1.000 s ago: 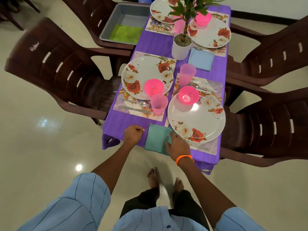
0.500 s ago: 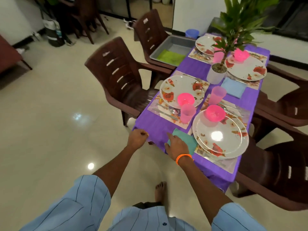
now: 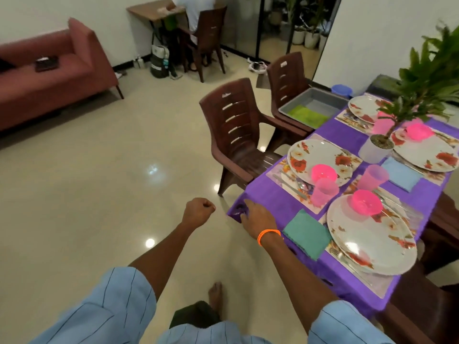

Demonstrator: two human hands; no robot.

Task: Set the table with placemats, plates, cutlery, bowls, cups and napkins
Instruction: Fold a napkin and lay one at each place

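The table [image 3: 273, 197] under its purple cloth carries floral plates [image 3: 372, 239], pink bowls [image 3: 367, 202], pink cups [image 3: 323, 192] and cutlery [image 3: 293, 187] on placemats. A teal napkin [image 3: 308, 234] lies flat beside the nearest plate, with nothing touching it. A blue napkin [image 3: 401, 176] lies further back. My right hand [image 3: 258, 219], fingers fairly straight, is at the cloth's near-left corner, left of the teal napkin. Curled into a fist, my left hand [image 3: 198, 209] hangs over the floor off the table's left and shows nothing in it.
A potted plant [image 3: 375, 150] stands mid-table. Brown chairs [image 3: 236, 135] line the left side; the far one carries a grey tray [image 3: 320, 100] with a green cloth [image 3: 308, 115]. A sofa [image 3: 49, 78] and a person at a desk [image 3: 193, 16] are across the open floor.
My right hand has come off the teal napkin and slid left to the table corner. My left hand has left the table edge. The view has swung left.
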